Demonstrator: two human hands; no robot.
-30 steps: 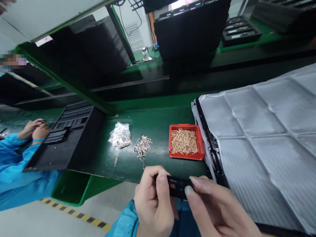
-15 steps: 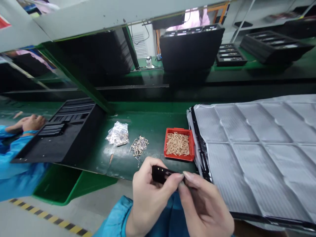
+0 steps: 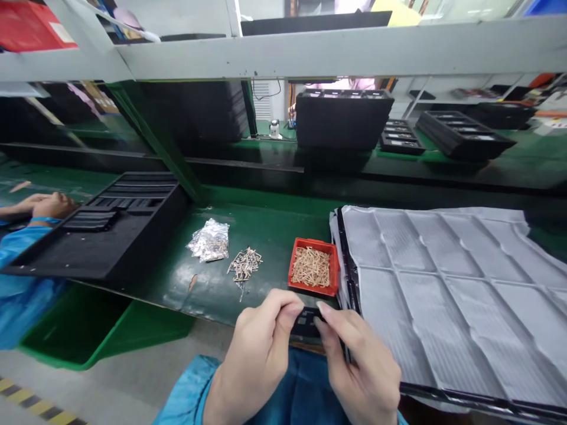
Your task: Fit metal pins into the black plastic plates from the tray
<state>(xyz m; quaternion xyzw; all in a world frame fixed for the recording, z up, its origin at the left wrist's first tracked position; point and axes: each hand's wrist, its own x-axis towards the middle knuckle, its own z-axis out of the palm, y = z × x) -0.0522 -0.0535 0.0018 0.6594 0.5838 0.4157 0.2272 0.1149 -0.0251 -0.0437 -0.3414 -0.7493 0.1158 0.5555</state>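
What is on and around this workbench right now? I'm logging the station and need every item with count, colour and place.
small part: one, black, pinched between both hands at the near edge
bin: one, red, holds tan slivers, beside the sheet
loose metal pieces: one pile, silver-tan, mid-bench
foil bag: one, silver, left of the pile
foam tray: one, black, bench left
padded sheet: one, white, right
co-worker's hands: far left, blue sleeve
left hand: one, on the part
right hand: one, on the part

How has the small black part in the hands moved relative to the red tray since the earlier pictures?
Yes. The black part now sits just below the red tray, level with its middle; earlier it hung farther below the tray. Both hands grip it.
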